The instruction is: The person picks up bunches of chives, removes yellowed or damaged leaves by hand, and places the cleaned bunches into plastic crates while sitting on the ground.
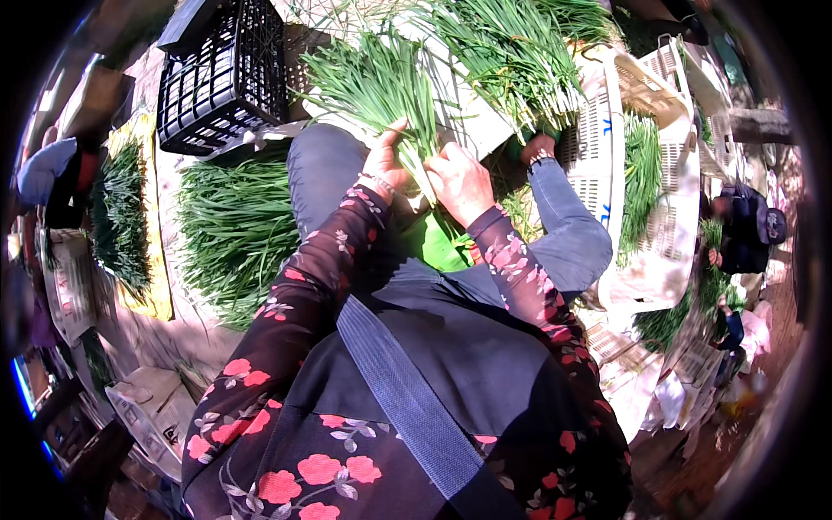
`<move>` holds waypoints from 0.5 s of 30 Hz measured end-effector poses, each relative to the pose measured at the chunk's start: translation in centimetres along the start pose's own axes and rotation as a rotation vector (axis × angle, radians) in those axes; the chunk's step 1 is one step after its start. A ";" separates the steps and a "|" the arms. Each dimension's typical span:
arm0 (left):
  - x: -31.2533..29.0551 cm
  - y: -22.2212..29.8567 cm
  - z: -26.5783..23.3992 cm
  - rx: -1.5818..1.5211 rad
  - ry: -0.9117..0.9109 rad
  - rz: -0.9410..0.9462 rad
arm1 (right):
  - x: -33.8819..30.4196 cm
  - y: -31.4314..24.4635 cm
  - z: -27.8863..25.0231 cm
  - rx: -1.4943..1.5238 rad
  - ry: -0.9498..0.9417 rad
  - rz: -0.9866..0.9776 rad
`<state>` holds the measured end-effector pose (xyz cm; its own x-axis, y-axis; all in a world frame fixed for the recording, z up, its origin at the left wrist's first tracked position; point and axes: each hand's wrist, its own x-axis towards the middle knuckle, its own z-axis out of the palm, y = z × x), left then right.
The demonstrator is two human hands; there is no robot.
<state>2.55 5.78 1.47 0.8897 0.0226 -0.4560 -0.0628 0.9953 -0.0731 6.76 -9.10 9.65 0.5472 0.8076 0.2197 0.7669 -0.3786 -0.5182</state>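
A bunch of long green garlic chives [373,82] fans away from me, its pale stem ends pointing back toward my lap. My left hand [384,162] is wrapped round the stems from the left side. Against the stem ends on the right, my right hand [459,180] has its fingers curled in a pinch; whether a single stalk sits between them is hidden. A larger pile of chives [511,65] lies just beyond, on a pale sheet [477,126]. Below my hands, between my legs, is something bright green [436,245].
A black plastic crate [227,82] stands at the far left, with a heap of chives [238,225] nearer me. On the right is a white slatted crate [646,282] holding chives [640,182]. More chives [123,217] lie on a yellow sheet [154,286]. Another person [747,230] is at the right.
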 end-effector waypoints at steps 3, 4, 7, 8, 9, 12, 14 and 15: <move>-0.1 0.6 -1.5 -0.019 -0.009 -0.074 | -0.9 1.4 -0.7 0.282 -0.271 0.117; 0.3 1.1 -2.3 -0.031 0.020 -0.114 | -1.4 1.6 -2.5 0.569 -0.538 0.154; 0.0 0.6 -1.4 0.143 0.170 -0.005 | -4.3 4.8 -4.9 0.626 -1.142 0.815; 0.0 0.5 -1.6 0.219 0.170 0.029 | -4.7 5.2 -4.8 -0.121 -0.985 0.590; -0.1 0.7 -1.6 0.259 0.111 0.018 | -4.5 5.6 -4.7 -0.213 -0.787 0.492; -0.9 -0.3 0.7 0.454 0.143 0.092 | -0.6 5.2 -4.0 0.599 -0.469 0.693; -0.9 -0.6 1.7 0.550 0.019 0.165 | 1.9 6.0 0.0 0.688 -0.376 0.491; -0.1 -0.2 0.8 0.610 -0.001 0.216 | 4.5 3.6 -0.9 0.952 -0.404 0.468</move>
<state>2.79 5.66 2.23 0.8863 0.2282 -0.4029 0.0275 0.8426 0.5378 12.25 -7.22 9.51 0.4325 0.8292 -0.3540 -0.1455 -0.3233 -0.9350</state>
